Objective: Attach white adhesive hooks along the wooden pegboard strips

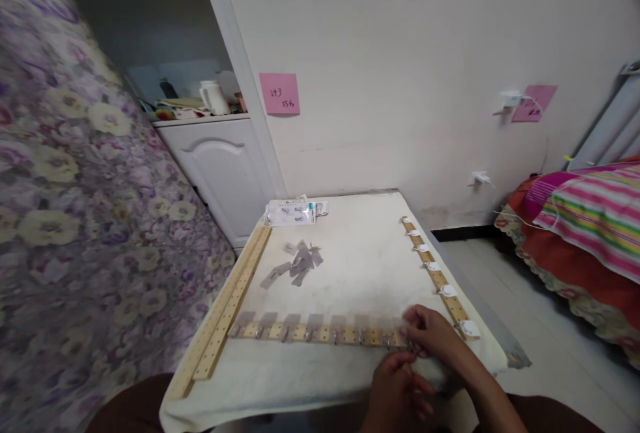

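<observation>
A perforated wooden strip (pixel 320 334) lies across the near side of the cloth-covered table (pixel 365 260), with several metal hooks and clear tabs fixed along it. My right hand (pixel 434 334) rests at the strip's right end, fingers curled and pinching at the last hook there. My left hand (pixel 399 390) sits just below it at the table's front edge, fingers bent inward; what they hold is hidden. A second strip (pixel 436 274) with white hooks runs along the table's right side.
Two long bare strips (pixel 235 300) lie along the left edge. A pile of loose clear tabs (pixel 300 261) and a plastic packet (pixel 293 212) sit farther back. A floral curtain (pixel 65 206) hangs on the left, a bed (pixel 585 240) stands on the right, and a white cabinet (pixel 220 160) stands behind.
</observation>
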Available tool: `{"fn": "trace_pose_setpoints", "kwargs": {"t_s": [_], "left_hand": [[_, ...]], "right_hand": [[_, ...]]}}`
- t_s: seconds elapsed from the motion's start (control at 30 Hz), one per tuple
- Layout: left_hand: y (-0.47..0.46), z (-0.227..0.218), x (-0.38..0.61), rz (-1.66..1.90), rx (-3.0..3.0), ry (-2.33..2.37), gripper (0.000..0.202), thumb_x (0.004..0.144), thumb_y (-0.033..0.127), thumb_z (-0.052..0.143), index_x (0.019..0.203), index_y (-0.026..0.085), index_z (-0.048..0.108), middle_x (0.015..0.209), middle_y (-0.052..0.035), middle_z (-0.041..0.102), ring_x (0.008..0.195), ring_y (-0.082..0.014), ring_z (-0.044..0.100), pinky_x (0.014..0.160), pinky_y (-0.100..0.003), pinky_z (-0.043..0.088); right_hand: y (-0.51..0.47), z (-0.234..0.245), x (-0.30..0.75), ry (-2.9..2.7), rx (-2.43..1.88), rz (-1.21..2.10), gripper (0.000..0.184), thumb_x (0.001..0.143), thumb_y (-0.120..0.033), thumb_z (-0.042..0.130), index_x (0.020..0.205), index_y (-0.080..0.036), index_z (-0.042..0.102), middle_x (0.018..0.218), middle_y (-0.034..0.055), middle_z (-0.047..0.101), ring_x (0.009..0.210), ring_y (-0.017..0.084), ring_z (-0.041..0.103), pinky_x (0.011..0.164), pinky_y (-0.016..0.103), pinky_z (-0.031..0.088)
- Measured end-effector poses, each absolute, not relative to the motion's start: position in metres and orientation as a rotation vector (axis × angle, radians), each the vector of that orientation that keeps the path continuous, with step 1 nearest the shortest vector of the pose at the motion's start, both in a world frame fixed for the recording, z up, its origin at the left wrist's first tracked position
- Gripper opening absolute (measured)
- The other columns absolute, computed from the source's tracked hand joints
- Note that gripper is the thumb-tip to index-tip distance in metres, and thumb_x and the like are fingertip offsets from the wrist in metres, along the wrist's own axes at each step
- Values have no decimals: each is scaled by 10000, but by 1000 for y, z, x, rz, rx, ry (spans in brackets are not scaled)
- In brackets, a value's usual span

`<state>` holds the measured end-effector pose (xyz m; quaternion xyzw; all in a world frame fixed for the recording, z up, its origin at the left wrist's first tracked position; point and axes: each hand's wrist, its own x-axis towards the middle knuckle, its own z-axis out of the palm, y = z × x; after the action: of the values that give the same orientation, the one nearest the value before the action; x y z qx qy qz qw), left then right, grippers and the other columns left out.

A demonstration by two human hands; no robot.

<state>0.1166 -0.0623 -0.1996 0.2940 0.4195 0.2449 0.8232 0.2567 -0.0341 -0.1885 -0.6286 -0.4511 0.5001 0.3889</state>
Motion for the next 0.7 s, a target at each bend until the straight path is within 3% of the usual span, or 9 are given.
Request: {"fn": "trace_pose_setpoints", "kwargs": {"t_s": [0.5,0.7], "left_hand": [[-63,-200,115,531,670,911,699,527,546,625,1045,129,411,602,-16,633,385,-118,517,427,-247,296],[-63,-199,114,511,666,907,604,572,516,602,1022,157,421,582,-1,633,371,-108,502,423,-238,278]], "right_hand": [[-30,-198,258,-1134,-1615,1252,191,603,-178,610,744,-205,485,522,-111,448,357,53,410,346,193,283],[-29,-199,260,-1140,-1609,1313,206,612,-194,614,757,-204,467,570,-108,464,357,46,424,337,184,305]]}}
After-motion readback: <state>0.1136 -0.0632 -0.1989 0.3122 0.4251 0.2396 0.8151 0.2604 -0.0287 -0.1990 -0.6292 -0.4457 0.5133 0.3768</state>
